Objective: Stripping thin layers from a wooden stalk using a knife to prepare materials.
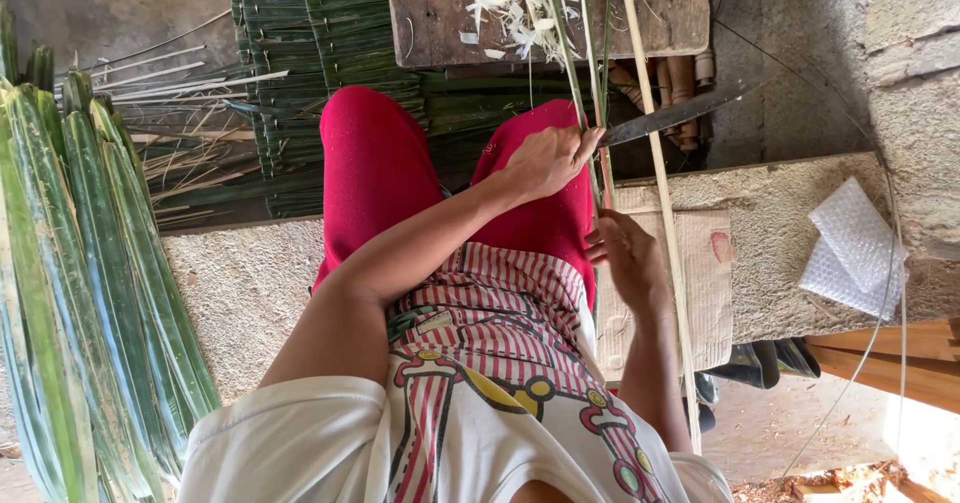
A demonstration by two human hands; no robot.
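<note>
Hold the knife point(672, 116) steady in the clenched left hand point(545, 160), keep the right hand point(625, 251) pinched on the thin green strip point(585, 83) running over the right knee toward the wooden block point(430, 23), and draw it evenly along the blade.

A concrete surface point(780, 253) carries bubble wrap point(855, 248) and cardboard point(705, 283); a wooden board point(430, 23) holds pale shavings point(510, 3).

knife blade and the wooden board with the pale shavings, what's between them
In the head view, thin green strips and a pale strip run from the knife blade to the wooden board.
</note>
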